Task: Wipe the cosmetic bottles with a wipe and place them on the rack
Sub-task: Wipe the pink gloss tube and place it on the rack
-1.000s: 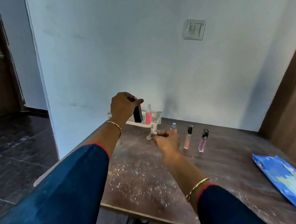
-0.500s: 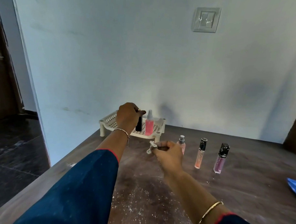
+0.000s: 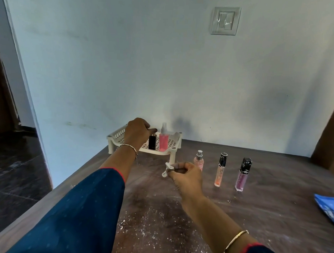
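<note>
Your left hand (image 3: 136, 132) set a black bottle (image 3: 152, 142) on the rack (image 3: 115, 137) while your right hand (image 3: 187, 175) pinched the wipe (image 3: 166, 170).

Your left grip was closed on the black bottle's top; it stood upright on the white rack at 12 o'clock, just beside a pink spray bottle (image 3: 163, 140). Your right grip held the crumpled wipe over the worktop (image 3: 159, 220). At 1 to 2 o'clock stood a small spray bottle (image 3: 198, 161), a peach lip gloss (image 3: 220, 170) and a purple lip gloss (image 3: 243, 175); a blue packet (image 3: 328, 207) lay at 3 o'clock.
</note>
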{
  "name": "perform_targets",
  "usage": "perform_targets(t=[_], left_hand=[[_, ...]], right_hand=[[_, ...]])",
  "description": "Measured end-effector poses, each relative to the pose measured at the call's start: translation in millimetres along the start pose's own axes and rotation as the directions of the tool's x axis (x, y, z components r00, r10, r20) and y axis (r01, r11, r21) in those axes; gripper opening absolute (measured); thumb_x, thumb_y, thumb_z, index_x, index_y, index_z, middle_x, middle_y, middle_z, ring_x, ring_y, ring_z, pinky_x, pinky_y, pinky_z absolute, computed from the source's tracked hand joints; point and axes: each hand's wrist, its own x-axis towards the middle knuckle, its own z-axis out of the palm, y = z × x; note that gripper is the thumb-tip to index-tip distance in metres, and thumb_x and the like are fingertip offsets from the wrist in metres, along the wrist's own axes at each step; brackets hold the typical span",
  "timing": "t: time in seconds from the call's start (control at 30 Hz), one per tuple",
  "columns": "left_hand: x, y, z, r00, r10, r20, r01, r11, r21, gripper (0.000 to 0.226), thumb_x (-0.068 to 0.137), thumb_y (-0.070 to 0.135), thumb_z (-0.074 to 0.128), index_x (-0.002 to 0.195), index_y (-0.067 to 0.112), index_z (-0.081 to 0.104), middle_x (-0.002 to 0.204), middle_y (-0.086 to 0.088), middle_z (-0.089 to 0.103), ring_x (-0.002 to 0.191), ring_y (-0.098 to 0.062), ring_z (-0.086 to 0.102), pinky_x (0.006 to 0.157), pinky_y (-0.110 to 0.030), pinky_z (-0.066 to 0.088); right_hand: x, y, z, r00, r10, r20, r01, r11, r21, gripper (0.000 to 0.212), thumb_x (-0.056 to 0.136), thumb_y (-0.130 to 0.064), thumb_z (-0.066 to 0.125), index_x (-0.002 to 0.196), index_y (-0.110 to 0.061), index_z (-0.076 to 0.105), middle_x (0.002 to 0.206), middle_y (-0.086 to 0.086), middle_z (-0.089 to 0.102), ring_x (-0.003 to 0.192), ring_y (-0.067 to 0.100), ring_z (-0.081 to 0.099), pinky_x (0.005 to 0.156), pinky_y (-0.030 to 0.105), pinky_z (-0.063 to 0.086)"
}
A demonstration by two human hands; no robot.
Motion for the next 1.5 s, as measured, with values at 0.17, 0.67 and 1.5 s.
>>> perform_targets(t=[0.17,0.67,1.5], left_hand=[[-24,23,-14,1.0,0.025,0.011,-0.026,0.999,0.019,0.035,0.078,0.035,0.073,0.104,0.013,0.068,0.106,-0.007,0.07,0.103,-0.023,0.062,0.09,-0.033,0.049],[-133,141,7,0.946,0.215,0.244,-0.227,0.974,0.024,0.018,0.083,0.027,0.064,0.097,0.018,0.07,0.108,-0.004,0.069,0.106,-0.024,0.061,0.089,-0.035,0.051],[-145,192,112,0.842,0.379,0.385,-0.513,0.785,0.348,0.017,0.088,0.043,0.057,0.1,0.037,0.068,0.108,0.012,0.067,0.114,-0.02,0.053,0.098,-0.042,0.024]], right_hand=[[-16,-10,-16,0.999,0.024,-0.037,-0.022,0.999,0.029,0.015,0.075,-0.002,0.077,0.083,-0.011,0.068,0.08,0.004,0.071,0.074,0.012,0.066,0.062,0.02,0.05],[-64,-34,-134,0.982,-0.045,-0.186,0.04,0.999,-0.031,0.022,0.069,0.006,0.075,0.067,-0.012,0.063,0.068,0.004,0.066,0.069,0.019,0.063,0.073,0.036,0.055],[-24,9,-233,0.955,-0.026,-0.296,0.011,0.999,-0.051,0.021,0.069,0.004,0.076,0.071,-0.014,0.066,0.077,0.005,0.071,0.078,0.02,0.07,0.077,0.037,0.059]])
